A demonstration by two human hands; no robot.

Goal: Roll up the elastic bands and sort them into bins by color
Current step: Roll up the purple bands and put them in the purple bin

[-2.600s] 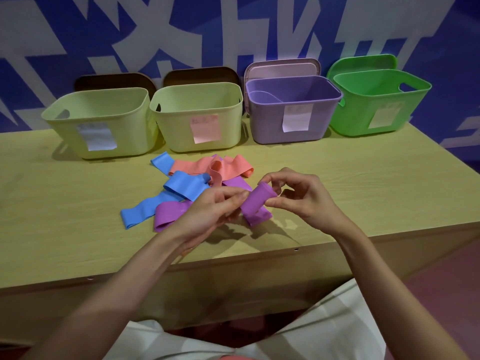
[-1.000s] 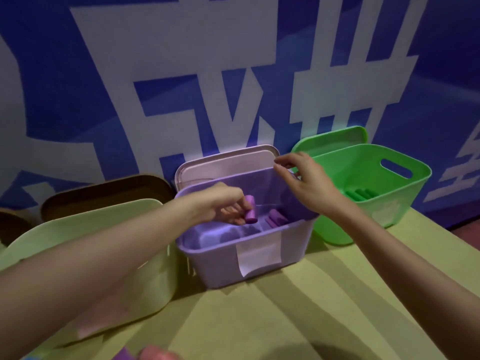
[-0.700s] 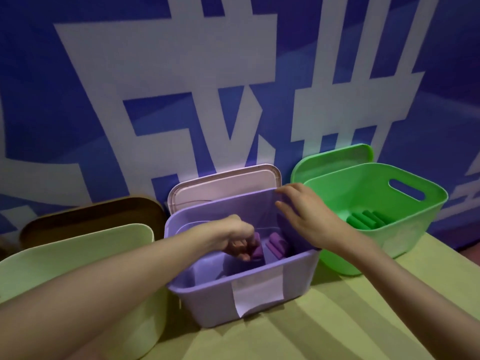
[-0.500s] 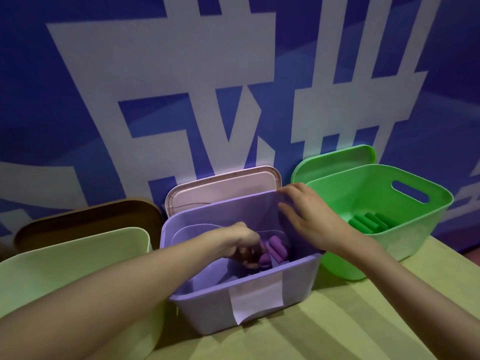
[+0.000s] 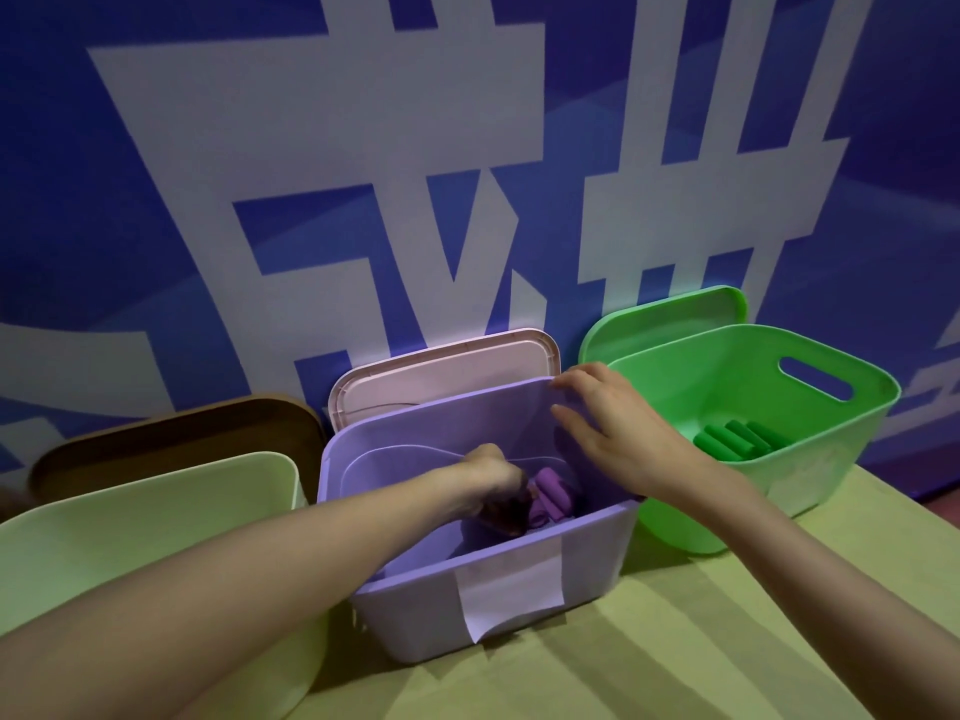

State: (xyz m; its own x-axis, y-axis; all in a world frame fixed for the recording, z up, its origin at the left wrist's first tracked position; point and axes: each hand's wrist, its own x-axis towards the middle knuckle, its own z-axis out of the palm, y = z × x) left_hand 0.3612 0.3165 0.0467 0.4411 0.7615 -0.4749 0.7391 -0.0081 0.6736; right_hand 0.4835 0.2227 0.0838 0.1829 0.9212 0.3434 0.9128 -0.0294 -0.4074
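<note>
The left hand (image 5: 493, 472) is reaching down inside the purple bin (image 5: 447, 605), fingers curled beside purple rolls (image 5: 553, 493). The right hand (image 5: 618, 433) is resting open on the bin's far right rim. Green rolls (image 5: 737, 446) are lying in the green bin (image 5: 831, 459) on the desk (image 5: 675, 667).

Three bins (image 5: 498, 579), three lids (image 5: 441, 371), two hands (image 5: 623, 439)

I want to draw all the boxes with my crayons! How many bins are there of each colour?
Pale yellow-green plastic bin: 1
Purple plastic bin: 1
Bright green plastic bin: 1
Total: 3 bins
</note>
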